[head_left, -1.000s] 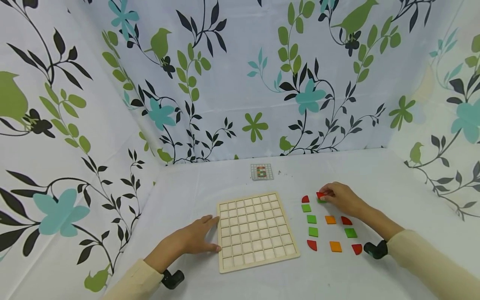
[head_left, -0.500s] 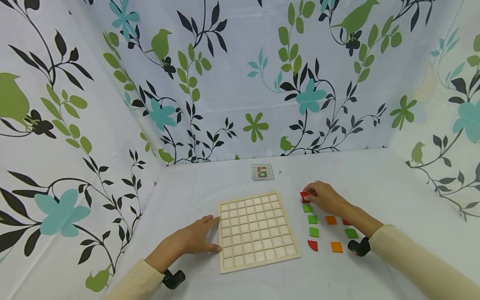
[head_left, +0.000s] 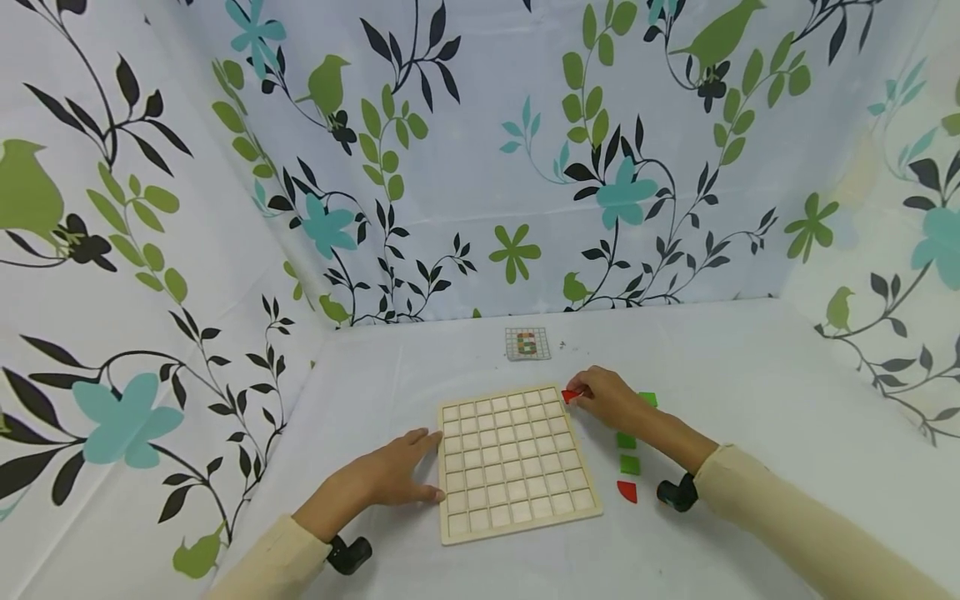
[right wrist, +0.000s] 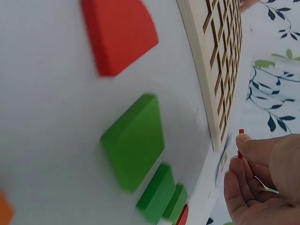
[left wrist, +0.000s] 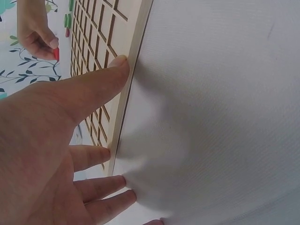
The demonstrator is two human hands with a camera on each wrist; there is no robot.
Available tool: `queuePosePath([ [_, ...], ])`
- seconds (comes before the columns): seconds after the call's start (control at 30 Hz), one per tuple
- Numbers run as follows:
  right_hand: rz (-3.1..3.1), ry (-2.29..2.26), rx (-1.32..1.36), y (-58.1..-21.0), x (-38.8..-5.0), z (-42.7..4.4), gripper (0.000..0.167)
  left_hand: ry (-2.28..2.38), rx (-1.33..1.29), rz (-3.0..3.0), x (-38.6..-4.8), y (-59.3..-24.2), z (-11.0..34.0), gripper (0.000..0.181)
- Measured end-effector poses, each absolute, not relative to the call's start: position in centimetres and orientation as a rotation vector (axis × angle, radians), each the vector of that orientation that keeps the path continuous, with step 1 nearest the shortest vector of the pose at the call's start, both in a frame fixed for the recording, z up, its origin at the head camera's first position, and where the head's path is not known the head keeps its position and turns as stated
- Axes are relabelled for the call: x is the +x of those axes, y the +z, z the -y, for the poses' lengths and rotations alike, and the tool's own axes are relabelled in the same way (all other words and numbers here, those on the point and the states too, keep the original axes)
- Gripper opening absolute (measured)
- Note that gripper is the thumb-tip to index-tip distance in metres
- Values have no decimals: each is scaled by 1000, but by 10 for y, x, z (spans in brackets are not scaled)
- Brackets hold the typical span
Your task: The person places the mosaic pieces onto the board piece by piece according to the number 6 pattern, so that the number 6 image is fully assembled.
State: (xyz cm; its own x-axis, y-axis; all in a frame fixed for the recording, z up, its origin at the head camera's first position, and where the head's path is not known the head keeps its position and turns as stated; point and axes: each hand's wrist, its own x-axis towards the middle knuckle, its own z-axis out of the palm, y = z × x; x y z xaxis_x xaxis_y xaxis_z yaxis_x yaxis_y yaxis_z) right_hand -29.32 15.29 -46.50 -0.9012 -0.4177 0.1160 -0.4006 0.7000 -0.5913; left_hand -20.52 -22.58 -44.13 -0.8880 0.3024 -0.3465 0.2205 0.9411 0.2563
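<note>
A wooden grid board [head_left: 517, 462] with square cells, all bare, lies on the white cloth. Along its left edge rests my left hand [head_left: 390, 473], fingers spread; the left wrist view shows the thumb and a fingertip touching the frame [left wrist: 133, 61]. My right hand [head_left: 606, 398] pinches a red piece [head_left: 571, 396] between thumb and fingers at the board's upper right corner. In the right wrist view the same red piece [right wrist: 241, 145] is seen edge-on in the fingertips.
Right of the board lie green squares [head_left: 629, 465] and a red quarter-round piece [head_left: 627, 492]; another green square [head_left: 648, 399] is beyond the right wrist. An orange piece [right wrist: 4, 211] shows in the right wrist view. A gridded pattern card [head_left: 527, 343] lies behind the board.
My right hand has moved left from the pieces to the board's upper right corner, carrying the red piece. My left hand has stayed on the board's left edge.
</note>
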Motion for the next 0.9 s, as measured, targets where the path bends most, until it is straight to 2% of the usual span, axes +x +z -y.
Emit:
queuePosePath([
  [0.57,-2766,-1026,-746,-469,-293,-107,20,315,344,-2702,-206,-447,227,101],
  [0.9,-2767,-1002,-780,-473,-294,-86,19,327,365,-2713,-204,-439,224,99],
])
